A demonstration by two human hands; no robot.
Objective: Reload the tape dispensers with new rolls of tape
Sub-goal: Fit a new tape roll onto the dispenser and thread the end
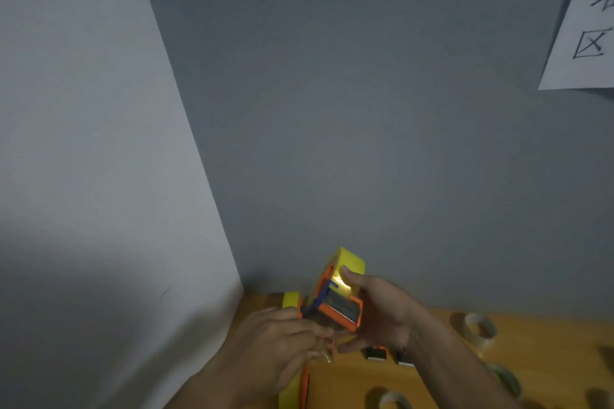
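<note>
A yellow and orange tape dispenser is held up above the wooden table, its orange mouth and metal blade facing me. My right hand grips its body, thumb on the yellow top and fingers curled underneath. My left hand pinches the clear tape end at the dispenser's mouth. A second yellow dispenser stands behind my left hand. Another yellow and orange dispenser lies under my left wrist at the bottom edge.
Cardboard tape cores lie on the table at the right and bottom. A greenish roll sits beside my right forearm. Grey walls meet in a corner behind. A white paper sign hangs at top right.
</note>
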